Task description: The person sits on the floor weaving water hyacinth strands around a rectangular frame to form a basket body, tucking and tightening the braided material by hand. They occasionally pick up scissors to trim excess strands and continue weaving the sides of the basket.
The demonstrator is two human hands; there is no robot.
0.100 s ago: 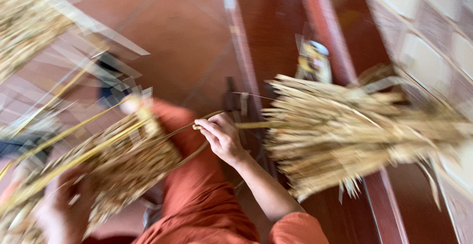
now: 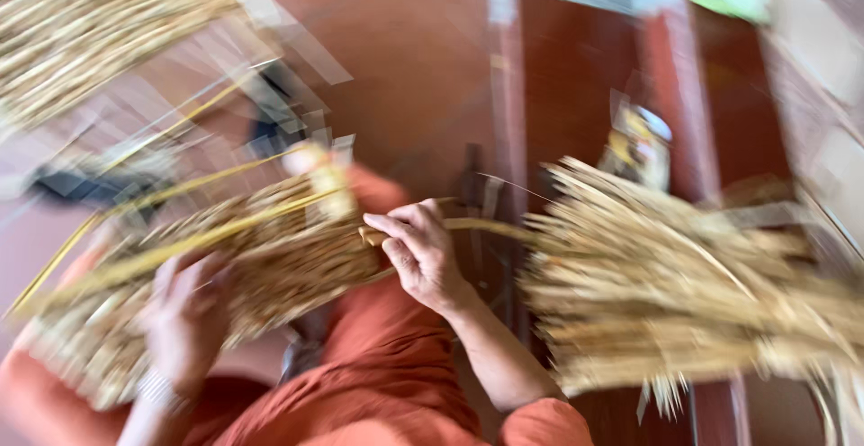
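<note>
The picture is motion-blurred. My left hand presses on a woven straw piece that rests across my lap in orange cloth. My right hand pinches a long straw strand at the edge of the woven piece. The strand runs right toward a large bundle of loose straw. Thin yellow strands stick out of the weave toward the left.
Another straw mass fills the upper left. A reddish-brown floor lies ahead. A red wooden frame stands at the right, with a small yellow-and-white packet beside it. Dark objects lie at the left.
The view has shifted a little and blurred more. Both hands keep their hold on the woven piece and the strand.
</note>
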